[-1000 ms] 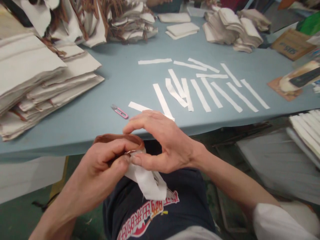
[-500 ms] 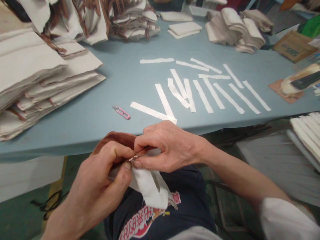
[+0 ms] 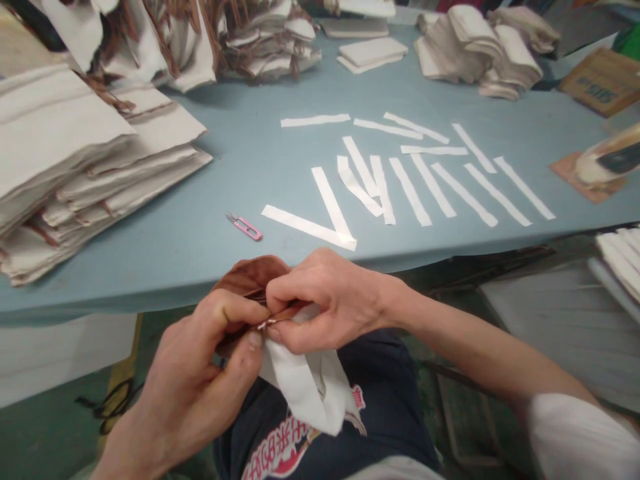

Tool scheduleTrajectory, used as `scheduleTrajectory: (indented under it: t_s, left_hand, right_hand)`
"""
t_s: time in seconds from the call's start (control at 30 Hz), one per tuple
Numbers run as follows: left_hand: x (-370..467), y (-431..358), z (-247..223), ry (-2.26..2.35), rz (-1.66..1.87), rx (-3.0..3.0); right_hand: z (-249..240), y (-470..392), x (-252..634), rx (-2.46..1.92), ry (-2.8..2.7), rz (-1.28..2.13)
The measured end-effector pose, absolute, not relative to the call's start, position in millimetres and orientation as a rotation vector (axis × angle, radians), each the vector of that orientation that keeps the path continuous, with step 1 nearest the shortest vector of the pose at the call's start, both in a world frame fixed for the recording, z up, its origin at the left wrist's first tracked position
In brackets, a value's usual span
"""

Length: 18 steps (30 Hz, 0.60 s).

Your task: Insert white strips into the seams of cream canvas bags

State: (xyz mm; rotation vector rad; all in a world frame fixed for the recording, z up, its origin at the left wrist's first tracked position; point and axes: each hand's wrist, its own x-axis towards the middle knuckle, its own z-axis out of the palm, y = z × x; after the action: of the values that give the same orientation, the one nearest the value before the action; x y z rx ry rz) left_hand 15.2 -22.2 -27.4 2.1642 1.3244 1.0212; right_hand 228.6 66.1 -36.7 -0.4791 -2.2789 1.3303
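My left hand (image 3: pixel 215 360) pinches the gathered edge of a brown and white fabric piece (image 3: pixel 250 273) over my lap. Close beside it, my right hand (image 3: pixel 325 300) grips the same edge between thumb and fingers. A small whitish bit, perhaps thread or a knot, shows between the two thumbs. Below the fingers hangs a looped white strip (image 3: pixel 313 393), in front of a dark apron (image 3: pixel 385 400) with printed lettering. Pink thread snips (image 3: pixel 245 227) lie on the table just beyond my hands.
Several white strips (image 3: pixel 410 190) are spread over the blue-covered table (image 3: pixel 240 140). Stacked white fabric pieces (image 3: pixel 60 153) fill its left side. Folded bundles (image 3: pixel 465 43) and a cardboard box (image 3: pixel 600 80) stand at the back right. Nearer right lies a black-and-cream object (image 3: pixel 610 160).
The view has shifted slightly. My right hand sits a little lower, and more of the brown fabric shows behind the fingers. The white loop hangs lower and further right. Both hands keep their pinch.
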Motion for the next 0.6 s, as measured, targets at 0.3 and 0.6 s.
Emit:
scheduleTrajectory:
  t_s: [0.3, 0.6]
  left_hand:
    - [11, -23, -47, 1.256, 1.089, 2.239]
    - [15, -9, -53, 1.005, 1.077, 2.288]
  right_hand:
    - [-43, 62, 232, -0.445, -1.734, 2.141]
    - [-61, 41, 225, -0.557, -1.177, 2.437]
